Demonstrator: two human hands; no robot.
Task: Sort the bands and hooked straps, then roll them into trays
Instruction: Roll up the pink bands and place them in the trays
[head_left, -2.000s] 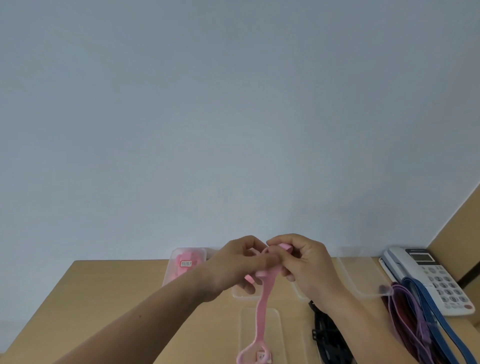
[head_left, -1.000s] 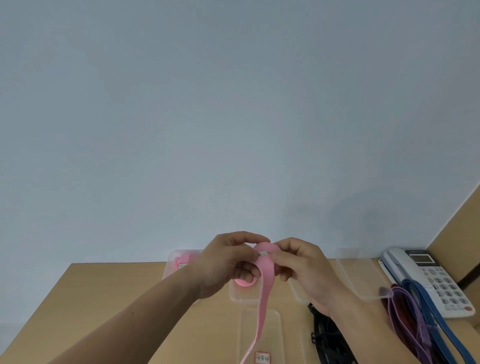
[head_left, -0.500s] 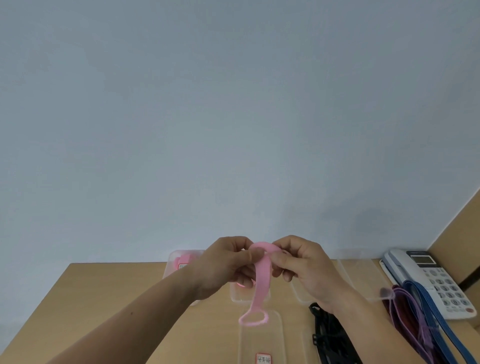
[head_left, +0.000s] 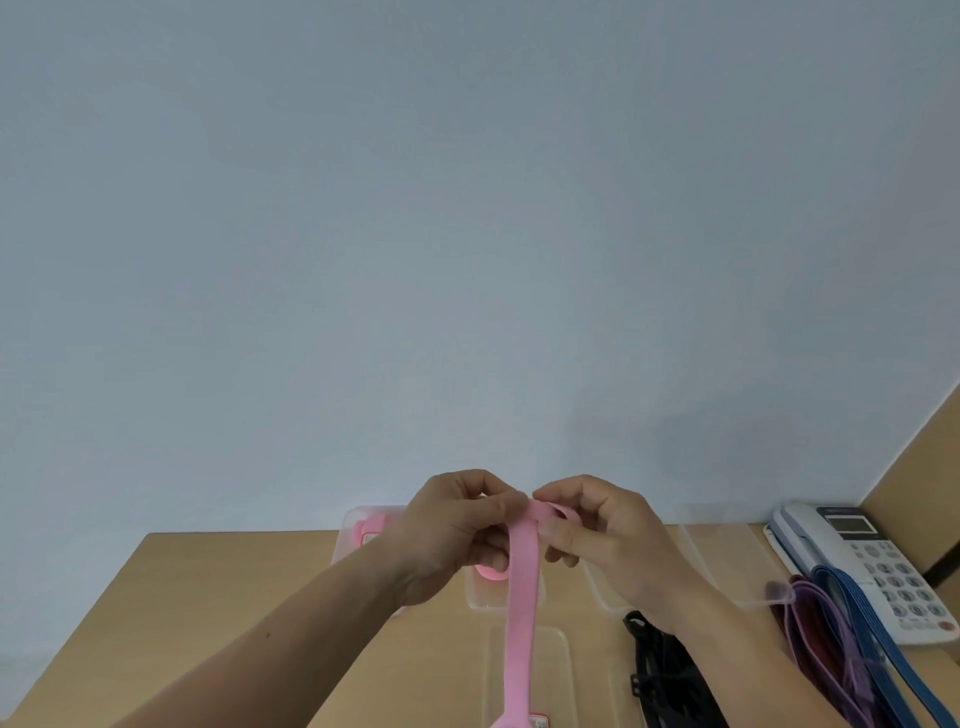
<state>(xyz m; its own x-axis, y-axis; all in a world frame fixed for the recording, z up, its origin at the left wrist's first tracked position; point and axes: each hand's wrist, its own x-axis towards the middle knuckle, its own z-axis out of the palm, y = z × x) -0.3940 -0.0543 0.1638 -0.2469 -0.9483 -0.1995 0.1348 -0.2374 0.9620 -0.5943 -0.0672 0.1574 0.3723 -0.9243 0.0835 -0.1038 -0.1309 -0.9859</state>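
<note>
Over the wooden surface (head_left: 208, 597), the left hand (head_left: 457, 525) and right hand (head_left: 602, 530) pinch a pink band (head_left: 519, 597) to roll it.

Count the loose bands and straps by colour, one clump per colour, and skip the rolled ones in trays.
pink band, pinched by the left hand and the right hand: 1
black straps, clump: 1
blue bands, clump: 1
purple bands, clump: 1
dark red bands, clump: 1
Total: 5. The strands within each clump are too tangled to count.
</note>
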